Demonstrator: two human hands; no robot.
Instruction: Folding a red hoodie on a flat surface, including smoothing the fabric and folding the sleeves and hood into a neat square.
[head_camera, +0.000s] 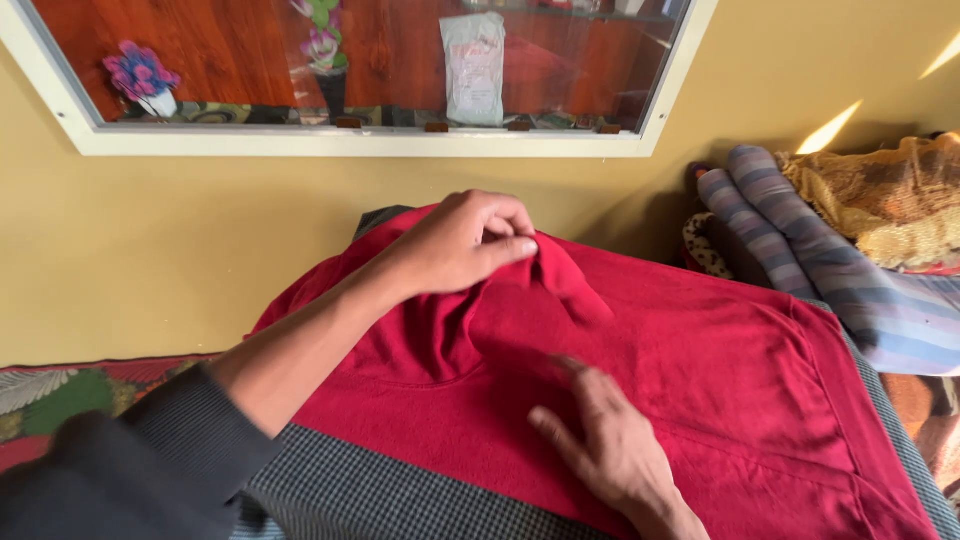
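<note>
A red garment (700, 350) lies spread over a checked grey cloth (400, 495). My left hand (465, 240) reaches across from the lower left and pinches a raised fold of the red fabric between thumb and fingers near the garment's far edge. My right hand (610, 445) rests flat on the red fabric at the near side, fingers spread and pointing up-left. A dark ribbed sleeve covers my left forearm.
A yellow wall rises behind, with a white-framed glass cabinet (370, 140) holding flowers and a packet. Striped grey-blue cloth (830, 260) and a golden-brown fabric pile (890, 195) lie at right. A patterned red-green cover (60, 395) shows at left.
</note>
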